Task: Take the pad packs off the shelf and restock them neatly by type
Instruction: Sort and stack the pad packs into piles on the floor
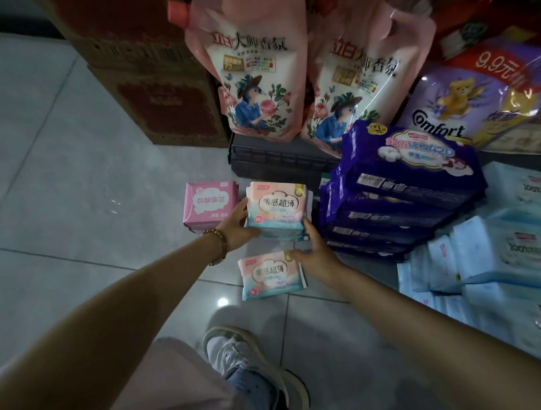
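Note:
A small stack of peach-and-teal pad packs [275, 209] sits on the tiled floor. My left hand [237, 227] grips its left side, and my right hand [313, 253] grips its right front corner. A single matching peach-and-teal pack [269, 276] lies on the floor just in front, under my right wrist. To the left of the stack stands a pink pad pack [207, 204]. A tall pile of dark purple pad packs [398, 187] rises to the right. Light blue pad packs [500, 260] are heaped further right.
Two pink refill pouches [252, 79] and a purple Comfort bag [465, 97] stand on a dark low shelf base [276, 160] behind the packs. Brown cartons [161, 94] are stacked at the back left. My shoe [250, 364] is below on the grey tiles [72, 201].

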Available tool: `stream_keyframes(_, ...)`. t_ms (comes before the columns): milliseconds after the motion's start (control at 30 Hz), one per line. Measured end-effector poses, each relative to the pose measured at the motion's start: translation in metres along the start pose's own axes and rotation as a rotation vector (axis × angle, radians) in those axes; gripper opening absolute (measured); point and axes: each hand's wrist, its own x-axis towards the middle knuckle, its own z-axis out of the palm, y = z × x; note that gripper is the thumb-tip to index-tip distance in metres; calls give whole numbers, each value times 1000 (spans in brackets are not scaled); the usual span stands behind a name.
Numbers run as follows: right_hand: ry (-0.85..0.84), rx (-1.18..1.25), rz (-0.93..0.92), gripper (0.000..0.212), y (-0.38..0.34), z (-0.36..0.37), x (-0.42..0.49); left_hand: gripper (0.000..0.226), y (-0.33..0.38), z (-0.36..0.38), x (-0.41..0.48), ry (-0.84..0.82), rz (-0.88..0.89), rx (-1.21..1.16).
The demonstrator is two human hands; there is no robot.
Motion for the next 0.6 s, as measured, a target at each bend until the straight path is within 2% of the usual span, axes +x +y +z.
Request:
stream_keyframes(167, -29, -229, -93, 67, -23, -25, -30, 51, 45, -9, -43, 41, -115, 225)
stream_keyframes(233, -27, -372, -169, 62, -42, -37, -49, 51, 59, -16, -58, 103, -109, 338)
stream_keyframes(367, -48, -720, -444, 57, -105, -69, -92, 65, 102, -37, -98, 198, -1, 645)
stream_keyframes(467, -3, -898, -669, 54, -168, -105, -129, 70, 147, -57, -127, 309, 161, 864)
stream_keyframes(600, 181, -1001, -866, 53, -244, -159, -167, 68, 215, -82, -155, 458, 340, 854)
